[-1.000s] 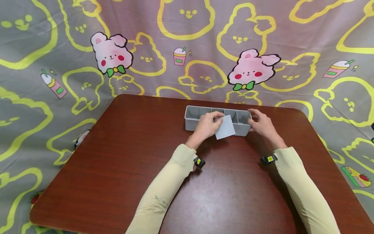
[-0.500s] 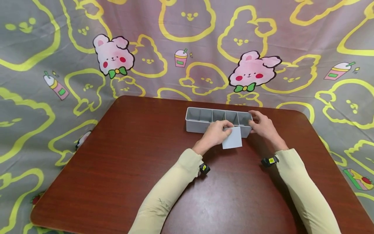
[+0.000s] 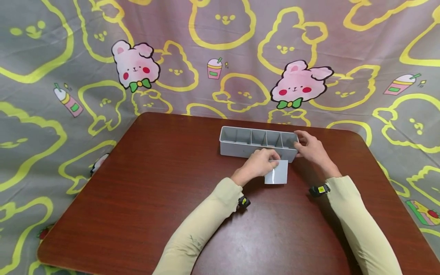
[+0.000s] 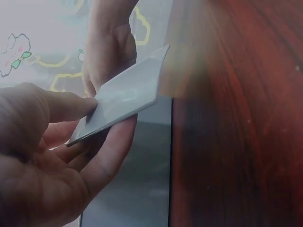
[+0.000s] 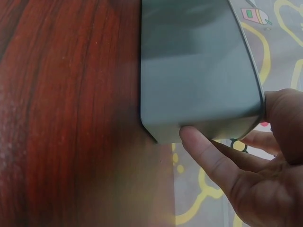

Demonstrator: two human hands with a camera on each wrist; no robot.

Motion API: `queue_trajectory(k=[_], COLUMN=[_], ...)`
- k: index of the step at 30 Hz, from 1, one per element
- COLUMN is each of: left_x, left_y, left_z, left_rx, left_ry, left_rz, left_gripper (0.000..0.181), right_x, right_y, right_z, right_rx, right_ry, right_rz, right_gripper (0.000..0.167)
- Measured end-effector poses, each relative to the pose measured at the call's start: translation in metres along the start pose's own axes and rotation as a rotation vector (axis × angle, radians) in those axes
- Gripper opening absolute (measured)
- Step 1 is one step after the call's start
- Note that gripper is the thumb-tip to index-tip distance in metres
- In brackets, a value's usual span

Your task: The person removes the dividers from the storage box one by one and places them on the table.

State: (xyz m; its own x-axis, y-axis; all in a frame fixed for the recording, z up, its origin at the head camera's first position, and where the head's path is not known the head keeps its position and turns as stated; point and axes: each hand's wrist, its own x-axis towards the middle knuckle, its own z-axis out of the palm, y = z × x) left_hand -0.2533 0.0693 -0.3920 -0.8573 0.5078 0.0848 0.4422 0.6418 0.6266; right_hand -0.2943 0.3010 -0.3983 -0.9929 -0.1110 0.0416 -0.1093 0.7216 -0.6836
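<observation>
Pinching a thin, flat, light-grey square panel (image 3: 280, 173) between thumb and fingers of the left hand (image 3: 258, 163), with only its thickness in the gap. Holding it in front of a long grey rectangular five-compartment box (image 3: 237, 149), left of the right hand (image 3: 312, 149); can't tell if touching the box. Gripping the box's end with the right hand, with partly spread fingers curled around it. Working over a reddish-brown wood-grain table (image 3: 137, 183).
</observation>
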Motion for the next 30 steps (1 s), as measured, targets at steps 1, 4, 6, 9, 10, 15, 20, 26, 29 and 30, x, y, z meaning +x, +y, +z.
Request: queue_trajectory(k=[1,4,6,9,10,15,20,26,29,30], left_x=[0.000,0.000,0.000,-0.001,-0.001,0.000,-0.001,-0.003,-0.002,-0.002], left_y=[0.000,0.002,0.003,0.004,0.004,0.006,0.007,0.005,0.003,0.003], left_z=[0.002,0.007,0.011,0.016,0.018,0.024,0.027,0.027,0.027,0.027], left_rx=[0.006,0.026,0.045,0.066,0.076,0.137,0.170,0.198,0.211,0.216], left_ry=[-0.003,-0.029,-0.048,-0.075,-0.079,-0.096,-0.131,-0.154,-0.159,-0.159], left_rz=[-0.003,-0.002,-0.001,-0.003,-0.003,-0.010,-0.022,-0.005,-0.001,0.004], left_gripper=[0.015,0.014,0.013,0.014,0.014,0.014,0.013,0.013,0.012,0.013], right_x=[0.000,0.000,0.000,-0.001,-0.001,-0.004,-0.004,-0.004,-0.004,-0.003], right_y=[0.000,0.000,0.000,0.000,0.000,0.000,0.000,0.000,-0.001,-0.001], right_z=[0.000,0.000,0.000,0.000,-0.001,-0.003,-0.003,-0.003,-0.003,-0.003], right_rx=[-0.002,-0.006,-0.010,-0.015,-0.017,-0.022,-0.028,-0.024,-0.025,-0.025], right_ry=[0.003,0.003,0.003,-0.005,-0.008,-0.018,-0.017,-0.013,-0.015,-0.013], right_rz=[0.005,0.001,-0.002,-0.014,-0.018,-0.029,-0.027,-0.025,-0.023,-0.021], right_gripper=[0.054,0.054,0.054,0.054,0.054,0.055,0.055,0.054,0.055,0.055])
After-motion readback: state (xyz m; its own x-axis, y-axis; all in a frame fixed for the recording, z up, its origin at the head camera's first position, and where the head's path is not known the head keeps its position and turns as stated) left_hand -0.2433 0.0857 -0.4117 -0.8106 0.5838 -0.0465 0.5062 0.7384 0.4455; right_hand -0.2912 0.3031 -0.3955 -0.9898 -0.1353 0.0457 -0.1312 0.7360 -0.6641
